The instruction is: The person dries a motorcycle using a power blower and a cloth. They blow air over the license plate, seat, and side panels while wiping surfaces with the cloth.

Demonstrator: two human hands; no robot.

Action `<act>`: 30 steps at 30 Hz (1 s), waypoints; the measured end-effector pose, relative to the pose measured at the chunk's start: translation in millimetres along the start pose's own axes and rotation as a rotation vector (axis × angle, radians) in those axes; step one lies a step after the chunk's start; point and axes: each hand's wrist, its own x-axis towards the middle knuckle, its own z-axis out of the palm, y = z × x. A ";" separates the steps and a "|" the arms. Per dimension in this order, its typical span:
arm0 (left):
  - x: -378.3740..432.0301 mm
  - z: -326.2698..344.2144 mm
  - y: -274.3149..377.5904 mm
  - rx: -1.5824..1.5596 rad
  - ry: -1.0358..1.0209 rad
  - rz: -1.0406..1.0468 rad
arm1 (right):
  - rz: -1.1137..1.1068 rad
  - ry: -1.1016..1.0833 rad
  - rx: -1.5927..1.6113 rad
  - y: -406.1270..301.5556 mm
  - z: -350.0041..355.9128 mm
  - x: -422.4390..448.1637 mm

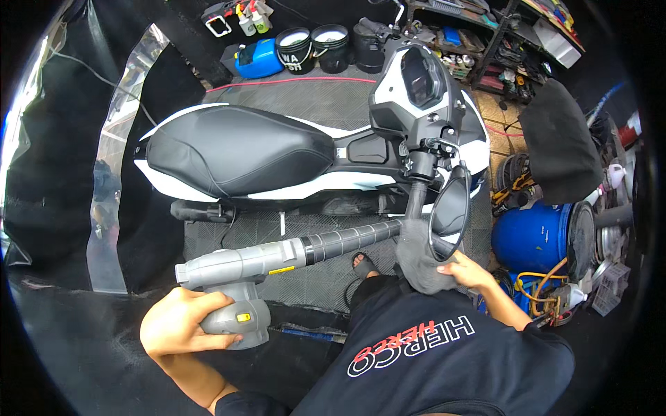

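Observation:
My left hand (187, 320), at the lower left, is closed around the rounded grey body of a handheld blower or vacuum (239, 262). Its black ribbed hose (356, 240) runs rightward to a grey cloth (424, 260), where its far end is hidden. My right hand (465, 270) pinches that cloth below the oval mirror (451, 210) of a white and black scooter (234, 148). The cloth hangs just under the handlebar grip (415, 200). The scooter stands across the view, seat at left, handlebar and display (422, 78) at right.
Black buckets (330, 49) and a blue jug (257, 58) stand behind the scooter. A loaded shelf (484, 47) is at the upper right. At right are a blue drum (533, 234) and coiled hoses (512, 174). A red hose (296, 81) crosses the floor mat.

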 end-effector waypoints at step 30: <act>37.0 233.1 -180.8 -0.759 0.176 -0.819 | -0.118 0.568 1.385 -2.6 165.3 456.0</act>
